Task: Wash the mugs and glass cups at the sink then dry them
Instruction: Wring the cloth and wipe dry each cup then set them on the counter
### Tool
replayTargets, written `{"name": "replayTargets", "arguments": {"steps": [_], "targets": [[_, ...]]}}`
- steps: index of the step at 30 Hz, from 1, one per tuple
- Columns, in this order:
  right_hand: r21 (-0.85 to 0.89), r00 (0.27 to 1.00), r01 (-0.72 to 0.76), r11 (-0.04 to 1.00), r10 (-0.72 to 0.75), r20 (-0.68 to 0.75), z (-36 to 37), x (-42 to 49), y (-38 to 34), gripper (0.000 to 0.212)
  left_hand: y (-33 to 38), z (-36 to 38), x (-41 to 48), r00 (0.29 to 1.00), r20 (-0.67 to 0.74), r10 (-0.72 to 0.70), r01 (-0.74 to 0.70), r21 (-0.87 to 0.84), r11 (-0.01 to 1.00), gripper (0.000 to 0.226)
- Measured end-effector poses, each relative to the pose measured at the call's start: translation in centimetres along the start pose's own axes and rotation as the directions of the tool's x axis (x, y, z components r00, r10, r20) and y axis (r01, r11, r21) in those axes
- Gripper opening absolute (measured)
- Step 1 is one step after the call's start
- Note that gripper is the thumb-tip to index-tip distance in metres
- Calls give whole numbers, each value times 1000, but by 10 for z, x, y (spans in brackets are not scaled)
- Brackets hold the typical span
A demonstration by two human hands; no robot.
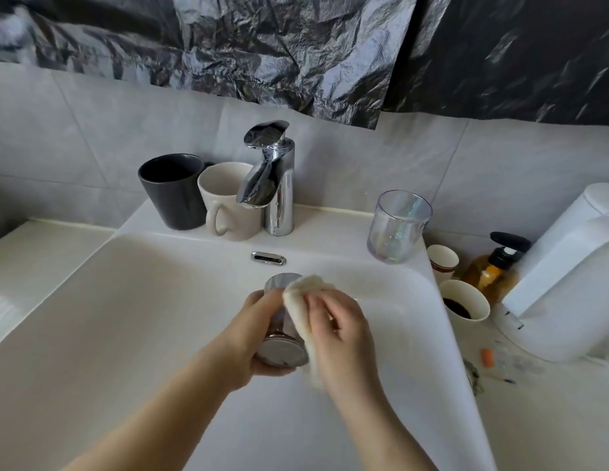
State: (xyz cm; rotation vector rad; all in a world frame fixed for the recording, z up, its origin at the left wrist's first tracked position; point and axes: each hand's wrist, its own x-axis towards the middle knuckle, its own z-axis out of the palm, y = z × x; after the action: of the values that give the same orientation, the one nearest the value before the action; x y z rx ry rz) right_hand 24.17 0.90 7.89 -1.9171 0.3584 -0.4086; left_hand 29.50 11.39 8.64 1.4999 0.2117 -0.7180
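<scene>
Over the white sink basin (126, 317), my left hand (252, 338) grips a glass cup (282, 351) that lies tilted, its base toward me. My right hand (340, 331) pinches a pale cloth (306, 290) against the cup's side. On the rim behind the basin stand a dark grey mug (175, 192) and a cream mug (228, 202), left of the chrome faucet (272, 178). A clear iridescent glass cup (398, 226) stands upright on the rim at the right.
To the right of the sink stand two paper cups (464, 300), one holding dark liquid, an amber pump bottle (496, 266) and a white appliance (575, 277). Small litter lies on the counter (493, 362). Black plastic sheeting (296, 45) covers the wall.
</scene>
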Motion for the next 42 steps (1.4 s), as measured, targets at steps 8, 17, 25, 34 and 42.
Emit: {"name": "replayTargets", "arguments": {"steps": [8, 17, 25, 34, 42], "targets": [[402, 920, -230, 886, 63, 388, 4, 19, -6, 49, 18, 21, 8, 984, -91, 151, -169, -241, 956, 40], [465, 906, -368, 805, 198, 374, 13, 27, 14, 35, 4, 21, 4, 987, -14, 159, -159, -191, 969, 29], [405, 864, -451, 795, 275, 422, 6, 26, 18, 40, -3, 19, 5, 982, 39, 185, -177, -156, 972, 32], [513, 880, -448, 733, 260, 397, 6, 28, 20, 61, -6, 17, 7, 984, 109, 143, -128, -133, 983, 33], [469, 910, -396, 789, 268, 317, 16, 9, 12, 34, -1, 6, 10, 987, 19, 159, -155, -135, 979, 39]]}}
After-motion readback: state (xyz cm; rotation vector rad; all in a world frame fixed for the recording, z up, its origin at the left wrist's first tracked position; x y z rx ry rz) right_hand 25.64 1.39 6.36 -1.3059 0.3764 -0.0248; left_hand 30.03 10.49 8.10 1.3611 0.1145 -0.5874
